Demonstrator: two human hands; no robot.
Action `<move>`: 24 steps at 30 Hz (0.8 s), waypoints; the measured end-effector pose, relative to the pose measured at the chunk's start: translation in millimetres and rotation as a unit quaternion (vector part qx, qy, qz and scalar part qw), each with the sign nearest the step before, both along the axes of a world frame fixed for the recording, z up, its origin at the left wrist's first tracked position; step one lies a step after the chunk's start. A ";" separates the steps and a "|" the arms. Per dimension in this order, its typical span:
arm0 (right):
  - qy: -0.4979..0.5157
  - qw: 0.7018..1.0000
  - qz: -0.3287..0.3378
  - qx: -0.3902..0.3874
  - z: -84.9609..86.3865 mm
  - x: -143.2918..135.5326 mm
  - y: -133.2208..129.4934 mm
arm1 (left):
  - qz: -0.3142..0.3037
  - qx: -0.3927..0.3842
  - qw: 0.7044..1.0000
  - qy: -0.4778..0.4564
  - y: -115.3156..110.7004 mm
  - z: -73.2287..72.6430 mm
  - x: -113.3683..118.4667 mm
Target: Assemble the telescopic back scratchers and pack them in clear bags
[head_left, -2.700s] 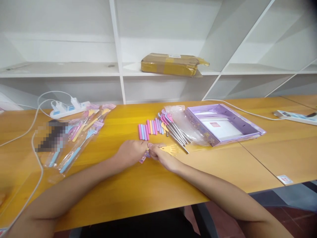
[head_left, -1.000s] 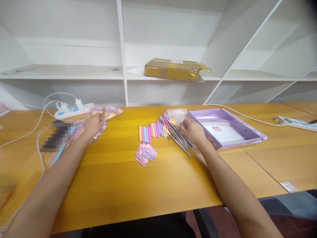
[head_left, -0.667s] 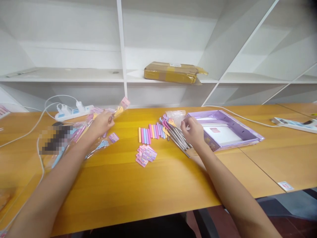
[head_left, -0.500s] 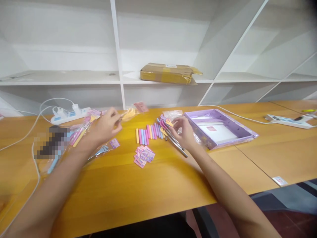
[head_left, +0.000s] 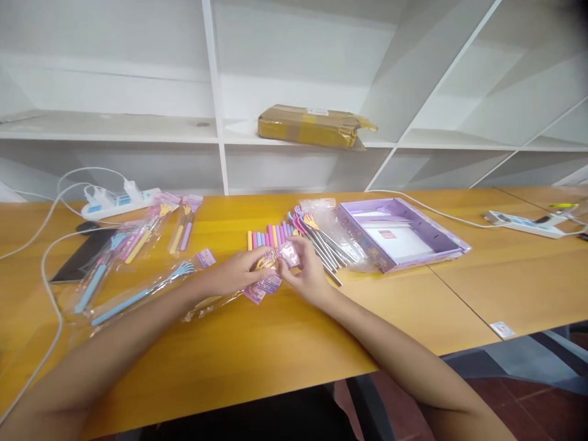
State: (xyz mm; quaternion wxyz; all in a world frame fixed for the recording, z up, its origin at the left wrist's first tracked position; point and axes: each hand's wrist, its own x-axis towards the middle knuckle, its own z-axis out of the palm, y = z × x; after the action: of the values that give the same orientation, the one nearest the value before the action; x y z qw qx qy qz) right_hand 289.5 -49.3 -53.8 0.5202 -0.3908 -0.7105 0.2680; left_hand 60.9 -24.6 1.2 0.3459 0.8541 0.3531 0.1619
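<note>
My left hand [head_left: 241, 269] is closed round the yellow head of a bagged back scratcher [head_left: 265, 262]; its clear bag trails to the left under my forearm. My right hand [head_left: 305, 269] pinches the pink card [head_left: 289, 254] at the bag's end. Beneath both hands lie pink and purple cards [head_left: 255, 294], partly hidden. Just behind them stands a row of coloured handles [head_left: 271, 235]. To the right rests a fanned pile of metal rods [head_left: 328, 248] with coloured hand-shaped heads. A blue bagged scratcher [head_left: 138, 297] lies left of my left hand.
More bagged scratchers [head_left: 142, 242] lie at the left, beside a dark flat object [head_left: 80, 260] and a white power strip [head_left: 124, 204] with cables. A purple box [head_left: 386, 264] and clear bags are at the right. A taped carton [head_left: 307, 127] sits on the shelf.
My left hand has brought the yellow scratcher rightward and down to the middle. My right hand has left the metal rods, moved left and taken hold of the pink card.
</note>
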 end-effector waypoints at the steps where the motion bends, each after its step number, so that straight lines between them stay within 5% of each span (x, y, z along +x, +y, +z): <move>1: 0.026 1.000 -0.002 -0.006 -2.5 1.5 2.3 | 0.006 -0.007 1.000 -0.014 0.5 -4.3 1.1; 14: 0.043 0.996 0.075 -0.033 13.3 21.2 15.8 | -0.004 -0.115 0.990 -0.083 1.7 -8.0 -2.8; 20: 0.032 0.996 -0.068 0.050 16.7 40.9 36.2 | 0.016 -0.148 0.987 -0.051 12.2 14.9 -19.6; 24: -0.110 0.991 0.073 -0.014 5.8 39.4 40.1 | 0.084 -0.142 0.981 -0.100 20.2 18.8 -29.7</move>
State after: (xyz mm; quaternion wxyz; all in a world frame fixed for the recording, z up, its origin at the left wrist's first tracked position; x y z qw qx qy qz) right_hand 328.9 -9.2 -47.9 0.4118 -0.3721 -0.7866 0.2707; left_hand 31.3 -4.4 19.9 0.4823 0.7434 0.4061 0.2232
